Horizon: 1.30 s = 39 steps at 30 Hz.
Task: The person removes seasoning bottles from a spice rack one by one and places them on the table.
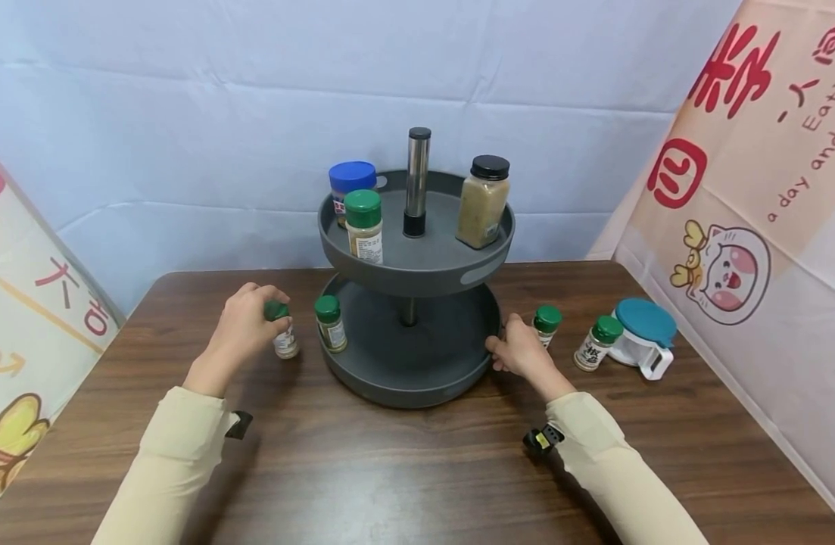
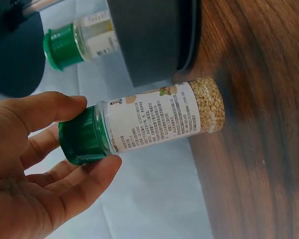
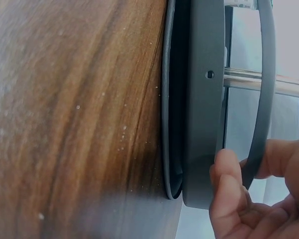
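My left hand [image 1: 243,322] pinches the green cap of a small sesame seed jar [image 2: 154,117] beside the left of a two-tier round rack [image 1: 417,395]. The jar is roughly upright; whether its base touches the table I cannot tell. My right hand [image 1: 524,350] grips the rim of the rack's lower tray, as the right wrist view shows with fingers [image 3: 229,199] curled over the edge. Another green-capped jar [image 1: 331,324] stands inside the lower tray at the left. On the upper tray are a blue-lidded jar [image 1: 352,178], a larger green-capped jar [image 1: 364,219] and a black-lidded jar [image 1: 484,203].
Right of the rack, two green-capped jars [image 1: 596,344] stand on the wooden table [image 1: 362,469], one partly behind my right hand. Farther right is a white pot with a teal lid [image 1: 645,322]. A metal post [image 1: 418,170] rises through the rack. Cloth hangs behind.
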Tool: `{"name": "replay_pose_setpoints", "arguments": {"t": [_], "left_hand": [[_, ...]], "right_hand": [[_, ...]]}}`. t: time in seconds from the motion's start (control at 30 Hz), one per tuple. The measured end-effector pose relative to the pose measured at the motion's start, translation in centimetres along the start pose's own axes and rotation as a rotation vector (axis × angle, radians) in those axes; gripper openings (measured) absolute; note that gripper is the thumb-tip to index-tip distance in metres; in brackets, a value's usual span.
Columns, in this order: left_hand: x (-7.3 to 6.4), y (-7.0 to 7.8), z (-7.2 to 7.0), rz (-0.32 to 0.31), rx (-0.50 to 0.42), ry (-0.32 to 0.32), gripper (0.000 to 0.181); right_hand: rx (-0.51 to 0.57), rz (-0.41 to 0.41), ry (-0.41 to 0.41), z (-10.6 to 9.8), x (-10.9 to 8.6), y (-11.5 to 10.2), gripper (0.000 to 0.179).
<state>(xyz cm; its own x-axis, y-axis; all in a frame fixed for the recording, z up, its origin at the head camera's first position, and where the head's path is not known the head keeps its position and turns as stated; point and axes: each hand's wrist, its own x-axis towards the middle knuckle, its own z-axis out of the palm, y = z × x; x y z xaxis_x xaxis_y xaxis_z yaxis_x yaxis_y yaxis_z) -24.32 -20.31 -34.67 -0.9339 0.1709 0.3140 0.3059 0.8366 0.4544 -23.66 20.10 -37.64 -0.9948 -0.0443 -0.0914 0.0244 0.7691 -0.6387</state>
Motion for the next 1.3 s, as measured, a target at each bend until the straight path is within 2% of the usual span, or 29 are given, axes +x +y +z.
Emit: {"name": "replay_pose_setpoints", "arguments": {"t": [0.27,0.7,0.87,1.13,1.3], "left_hand": [[0.4,-0.8,0.3,-0.006,0.005,-0.028,0.029],[0.3,-1.0,0.4,-0.023,-0.007,-0.073,0.032],[0.2,-0.7,0.0,-0.027,0.0,-0.074,0.033],[0.0,0.2,-1.4,0.006,0.008,-0.097,0.035],[-0.1,0.6,-1.6,0.031,0.024,-0.103,0.034]], "right_hand": [[0.011,0.006,-0.022,0.0,-0.1,0.1,0.052],[0.011,0.004,-0.006,0.0,-0.1,0.1,0.051],[0.025,-0.01,-0.002,0.1,-0.3,0.1,0.05],[0.054,-0.01,0.01,0.3,-0.5,0.3,0.05],[0.057,-0.016,0.015,0.3,-0.6,0.3,0.051]]}}
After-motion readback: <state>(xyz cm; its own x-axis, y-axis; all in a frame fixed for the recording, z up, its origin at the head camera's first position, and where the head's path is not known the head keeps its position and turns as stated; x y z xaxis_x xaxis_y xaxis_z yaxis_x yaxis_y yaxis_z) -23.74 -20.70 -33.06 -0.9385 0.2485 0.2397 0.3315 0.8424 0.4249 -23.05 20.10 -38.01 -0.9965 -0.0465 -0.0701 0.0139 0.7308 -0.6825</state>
